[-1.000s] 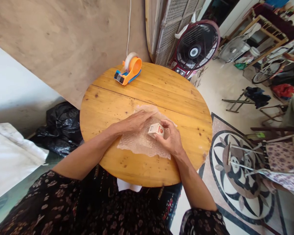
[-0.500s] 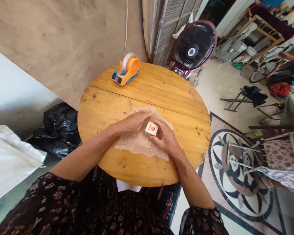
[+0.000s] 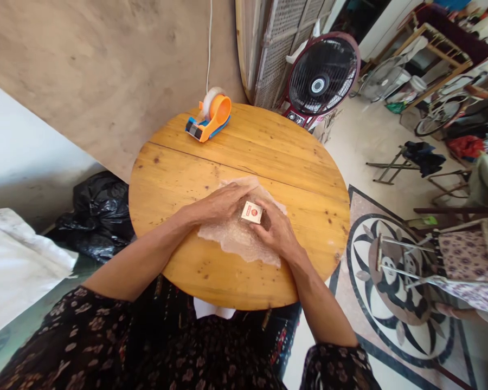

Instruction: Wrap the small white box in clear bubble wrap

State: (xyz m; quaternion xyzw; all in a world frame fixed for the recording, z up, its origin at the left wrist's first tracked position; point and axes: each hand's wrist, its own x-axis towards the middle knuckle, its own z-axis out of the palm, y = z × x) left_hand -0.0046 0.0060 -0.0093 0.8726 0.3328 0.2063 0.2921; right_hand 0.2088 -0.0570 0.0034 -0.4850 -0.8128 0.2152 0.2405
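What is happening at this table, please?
A person's left hand lies over a sheet of bubble wrap on a round wooden table. The right hand curves around one side of a small box, printed face up, over the wrap; whether it grips the box is unclear. A tape dispenser stands near the table's far edge, with neither hand on it.

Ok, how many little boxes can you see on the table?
1: the small pale box over the bubble wrap, between the left hand and the right hand. Another under the hands would be hidden.
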